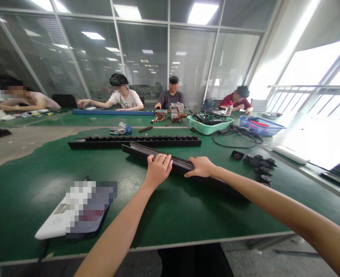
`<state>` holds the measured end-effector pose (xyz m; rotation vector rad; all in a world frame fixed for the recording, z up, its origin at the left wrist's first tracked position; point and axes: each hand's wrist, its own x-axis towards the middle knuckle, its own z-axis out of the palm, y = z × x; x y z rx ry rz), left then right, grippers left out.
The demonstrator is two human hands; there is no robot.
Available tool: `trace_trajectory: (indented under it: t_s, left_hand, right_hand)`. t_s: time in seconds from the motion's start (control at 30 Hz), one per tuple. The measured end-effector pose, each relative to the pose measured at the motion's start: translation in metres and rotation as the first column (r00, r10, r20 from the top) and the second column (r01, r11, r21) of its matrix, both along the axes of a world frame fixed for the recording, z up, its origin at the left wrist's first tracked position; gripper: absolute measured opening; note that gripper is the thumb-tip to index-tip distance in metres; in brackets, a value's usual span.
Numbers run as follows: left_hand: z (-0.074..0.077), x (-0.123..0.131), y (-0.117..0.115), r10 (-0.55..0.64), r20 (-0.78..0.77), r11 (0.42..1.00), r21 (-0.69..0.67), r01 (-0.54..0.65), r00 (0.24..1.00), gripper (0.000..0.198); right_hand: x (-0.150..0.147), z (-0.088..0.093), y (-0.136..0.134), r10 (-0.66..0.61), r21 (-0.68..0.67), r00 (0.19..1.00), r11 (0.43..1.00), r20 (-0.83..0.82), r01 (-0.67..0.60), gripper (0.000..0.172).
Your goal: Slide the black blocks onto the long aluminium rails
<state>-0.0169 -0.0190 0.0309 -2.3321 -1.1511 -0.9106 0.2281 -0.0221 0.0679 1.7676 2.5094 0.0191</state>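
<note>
A long black channel-shaped bar (141,152) lies slantwise on the green table, its left end farther from me. My left hand (159,167) wraps over the bar left of its middle, fingers on the top edge. Right of that, my right hand (202,167) also grips it, thumb on the near side and fingers over the far side. Just beyond is a second black bar (135,144), lying crosswise with a row of round black parts along it. The right part of the held bar is hidden behind my right forearm.
Small black parts (260,163) sit at the right. Beyond are a green basket (209,127) of cables, a blue basket (262,126) and gloves (120,129). A phone-like slab (96,209) lies at the near left. Several people work across the table (124,204).
</note>
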Motion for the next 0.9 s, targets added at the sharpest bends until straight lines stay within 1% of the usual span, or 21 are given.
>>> trace_trajectory:
  t_s: [0.1, 0.2, 0.33, 0.4, 0.5, 0.67, 0.77, 0.9]
  left_hand:
    - [0.004, -0.001, -0.003, 0.006, 0.028, 1.0, -0.001, -0.006, 1.0, 0.038]
    - [0.006, -0.002, -0.006, 0.02, 0.065, 1.0, 0.009, -0.021, 0.998, 0.04]
    - [0.004, -0.001, -0.007, 0.0, 0.044, 1.0, -0.007, 0.001, 0.999, 0.039]
    - [0.002, 0.0, -0.006, -0.009, 0.027, 1.0, -0.022, 0.009, 1.0, 0.038]
    - [-0.001, 0.003, -0.003, -0.018, 0.011, 0.999, -0.038, 0.018, 1.0, 0.038]
    - [-0.006, 0.007, 0.001, -0.038, -0.013, 0.998, -0.052, 0.038, 0.999, 0.039]
    - [-0.008, 0.008, 0.001, -0.045, -0.021, 0.997, -0.068, 0.044, 0.999, 0.039]
    - [-0.008, 0.008, 0.001, -0.05, -0.02, 0.996, -0.069, 0.048, 0.999, 0.039]
  right_hand:
    - [0.013, 0.009, -0.014, -0.069, 0.038, 0.995, 0.997, -0.066, 0.071, 0.08]
    - [0.031, 0.019, -0.026, -0.145, 0.052, 0.981, 0.987, -0.131, 0.153, 0.074]
    - [0.061, 0.024, -0.034, -0.316, 0.047, 0.93, 0.943, -0.185, 0.33, 0.072]
    - [0.079, 0.023, -0.035, -0.426, 0.053, 0.886, 0.896, -0.183, 0.441, 0.073]
    - [0.107, 0.019, -0.037, -0.552, 0.041, 0.816, 0.824, -0.171, 0.565, 0.077]
    - [0.148, 0.011, -0.047, -0.656, 0.007, 0.736, 0.745, -0.167, 0.666, 0.078]
    - [0.163, 0.004, -0.055, -0.689, -0.002, 0.707, 0.716, -0.161, 0.698, 0.075]
    - [0.177, -0.008, -0.062, -0.691, -0.004, 0.707, 0.716, -0.148, 0.698, 0.072]
